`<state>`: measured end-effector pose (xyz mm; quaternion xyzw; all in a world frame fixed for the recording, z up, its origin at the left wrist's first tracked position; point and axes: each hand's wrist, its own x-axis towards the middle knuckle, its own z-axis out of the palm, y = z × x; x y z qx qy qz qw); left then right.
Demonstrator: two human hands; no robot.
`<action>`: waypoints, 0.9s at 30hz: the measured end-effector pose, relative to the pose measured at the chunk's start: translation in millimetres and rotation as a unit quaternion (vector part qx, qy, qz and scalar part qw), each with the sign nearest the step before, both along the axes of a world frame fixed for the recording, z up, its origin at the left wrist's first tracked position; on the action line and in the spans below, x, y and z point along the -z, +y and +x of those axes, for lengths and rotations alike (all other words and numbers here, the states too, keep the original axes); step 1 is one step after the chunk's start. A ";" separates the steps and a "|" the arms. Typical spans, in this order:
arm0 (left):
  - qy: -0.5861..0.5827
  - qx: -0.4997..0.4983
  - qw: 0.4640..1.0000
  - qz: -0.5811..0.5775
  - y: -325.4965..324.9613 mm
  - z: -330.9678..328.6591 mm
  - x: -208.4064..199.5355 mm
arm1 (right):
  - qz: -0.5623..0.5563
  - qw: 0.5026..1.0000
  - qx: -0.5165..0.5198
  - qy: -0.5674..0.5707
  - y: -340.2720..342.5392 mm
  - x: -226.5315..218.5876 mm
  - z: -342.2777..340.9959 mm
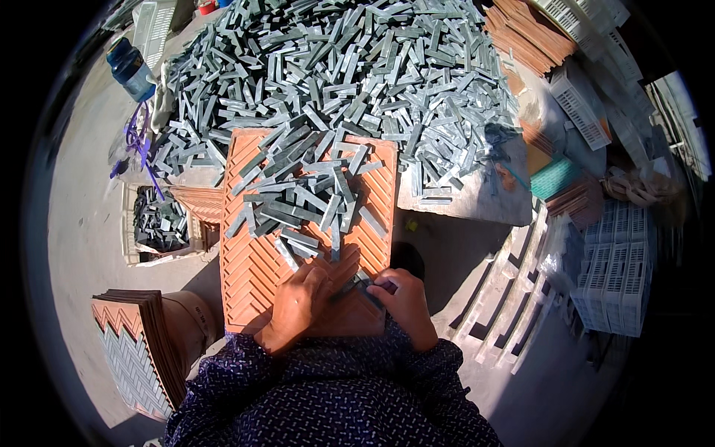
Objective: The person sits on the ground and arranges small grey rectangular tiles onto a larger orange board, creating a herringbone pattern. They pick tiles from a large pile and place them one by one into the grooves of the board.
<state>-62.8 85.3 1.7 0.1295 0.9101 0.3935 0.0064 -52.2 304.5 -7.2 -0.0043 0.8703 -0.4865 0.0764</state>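
Nearest, just below the orange grooved board [249, 290], are the person's dark patterned sleeves [231, 372]. The board lies in front of the body, its channels cut in a herringbone.

Over the board's near part, right of its middle, the left hand [299, 302] rests with fingers bent and bunched close together; I cannot tell whether they pinch anything. At the board's near right edge, the right hand [402, 296] has its thumb and curled fingers drawn together beside the dark strips between the two hands; whether they pinch a strip or only press it is hidden.

Loose grey-green strips [302, 197] lie jumbled over the board's middle and far part, just beyond the left fingers.

Left of the board's near end stands a stack of similar boards [130, 365], its face filled with pale grey strips. Right of the board, well apart, lies a whitish slatted pallet [503, 294], with stacked white crates [614, 276] farther right. Left of the board, farther up, is a pale bin [129, 235] holding dark pieces.

Beyond the board's far edge spreads a large heap of strips [335, 67]; a blue bottle [132, 73] is beyond the board to the left, and more orange boards [529, 33] lie beyond it to the right.
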 end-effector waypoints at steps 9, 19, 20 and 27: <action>0.044 -0.031 0.980 -0.194 39.5 -37.0 -2.9 | 0.110 0.949 0.066 0.288 -10.6 11.1 -79.5; 0.077 -0.055 0.989 -0.111 24.0 -23.5 7.7 | -0.221 0.964 0.098 -0.115 13.0 10.3 -9.2; 0.079 -0.058 0.988 -0.120 24.1 -23.6 7.6 | -0.177 0.977 0.094 -0.074 9.6 10.1 -1.9; 0.071 -0.042 0.993 -0.085 7.6 -25.5 13.1 | 0.015 0.992 0.071 0.098 -5.1 10.0 5.1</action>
